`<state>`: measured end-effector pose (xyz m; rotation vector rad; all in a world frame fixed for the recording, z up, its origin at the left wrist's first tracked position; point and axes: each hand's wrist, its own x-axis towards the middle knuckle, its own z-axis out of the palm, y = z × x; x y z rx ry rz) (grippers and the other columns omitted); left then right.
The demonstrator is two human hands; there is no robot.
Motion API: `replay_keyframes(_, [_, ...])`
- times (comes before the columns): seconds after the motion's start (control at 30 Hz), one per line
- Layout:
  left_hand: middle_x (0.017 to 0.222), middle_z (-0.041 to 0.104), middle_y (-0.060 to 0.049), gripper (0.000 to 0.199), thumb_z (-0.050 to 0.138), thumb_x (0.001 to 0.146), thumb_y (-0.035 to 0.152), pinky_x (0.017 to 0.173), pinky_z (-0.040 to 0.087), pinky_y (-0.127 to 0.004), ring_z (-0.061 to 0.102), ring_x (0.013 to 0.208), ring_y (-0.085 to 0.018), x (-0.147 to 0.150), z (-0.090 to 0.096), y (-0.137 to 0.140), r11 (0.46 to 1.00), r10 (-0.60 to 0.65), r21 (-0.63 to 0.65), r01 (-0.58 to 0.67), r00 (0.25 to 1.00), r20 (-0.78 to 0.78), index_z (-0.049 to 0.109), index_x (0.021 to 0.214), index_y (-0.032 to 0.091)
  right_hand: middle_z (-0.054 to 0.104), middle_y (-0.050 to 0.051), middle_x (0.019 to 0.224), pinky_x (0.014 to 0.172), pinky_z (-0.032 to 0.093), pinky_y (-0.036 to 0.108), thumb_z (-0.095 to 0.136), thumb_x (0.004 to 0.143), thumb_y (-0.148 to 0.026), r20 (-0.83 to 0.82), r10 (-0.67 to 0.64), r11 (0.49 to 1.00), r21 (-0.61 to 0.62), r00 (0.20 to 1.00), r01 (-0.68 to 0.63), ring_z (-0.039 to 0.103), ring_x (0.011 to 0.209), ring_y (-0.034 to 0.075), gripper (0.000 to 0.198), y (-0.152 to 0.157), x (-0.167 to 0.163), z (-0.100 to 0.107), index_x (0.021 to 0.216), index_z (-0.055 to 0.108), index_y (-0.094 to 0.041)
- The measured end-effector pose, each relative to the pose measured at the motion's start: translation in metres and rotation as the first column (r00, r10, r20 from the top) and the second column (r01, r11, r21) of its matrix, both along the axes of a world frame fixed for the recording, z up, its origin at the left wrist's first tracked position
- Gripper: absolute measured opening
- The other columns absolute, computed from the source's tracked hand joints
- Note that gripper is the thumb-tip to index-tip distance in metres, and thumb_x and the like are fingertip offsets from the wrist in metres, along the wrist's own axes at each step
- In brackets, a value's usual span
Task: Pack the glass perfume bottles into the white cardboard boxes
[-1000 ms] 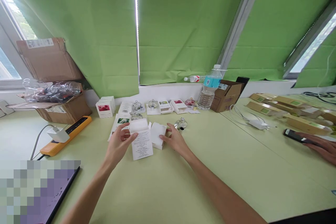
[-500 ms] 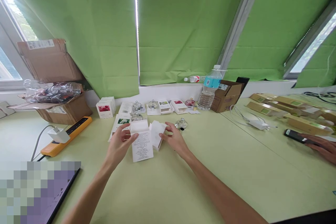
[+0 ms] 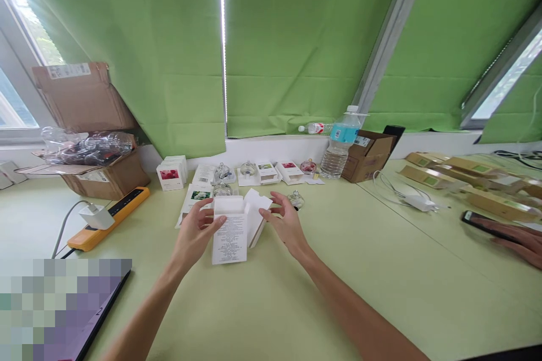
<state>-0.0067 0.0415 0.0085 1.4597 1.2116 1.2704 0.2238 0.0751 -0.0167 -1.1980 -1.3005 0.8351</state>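
Note:
My left hand (image 3: 195,232) is closed on a white carton (image 3: 229,241), its thumb over the face with small printed text and its fingers behind. The carton's upper end looks open. Close beside it, a white folded card piece (image 3: 255,210) is pinched at its right edge by my right hand (image 3: 288,224). Whether the card touches the carton, I cannot tell. Just beyond my right fingers sits a small clear glass bottle (image 3: 296,199). Another clear glass bottle (image 3: 222,186) stands behind the carton, next to a flat white box with a white-flower picture (image 3: 200,196).
White boxes with red pictures (image 3: 170,175) stand at the back left. Beyond are a large water bottle (image 3: 340,146), a cardboard box (image 3: 367,158) and an orange power strip (image 3: 110,220). At right, another person's hand (image 3: 519,242) rests by a phone (image 3: 486,224).
The white card piece has tilted and shows its notched upper edge more, as my right hand shifted slightly right. The carton's upper end now shows more of its opening.

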Motion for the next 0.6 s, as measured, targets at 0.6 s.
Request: replay_keyframes(0.6, [0.108, 0.067, -0.009, 0.060, 0.067, 0.076, 0.043, 0.082, 0.052, -0.040, 0.066, 0.089, -0.022, -0.0001, -0.0010, 0.0012, 1.000, -0.013, 0.004, 0.013, 1.000, 0.013, 0.042, 0.127, 0.024, 0.068, 0.008, 0.090, 0.047, 0.043, 0.024, 0.062, 0.077, -0.049, 0.135, 0.248, 0.956, -0.192, 0.959, -0.220, 0.061, 0.062, 0.016, 0.040, -0.0041, -0.0021, 0.0001, 0.101, 0.061, -0.016])
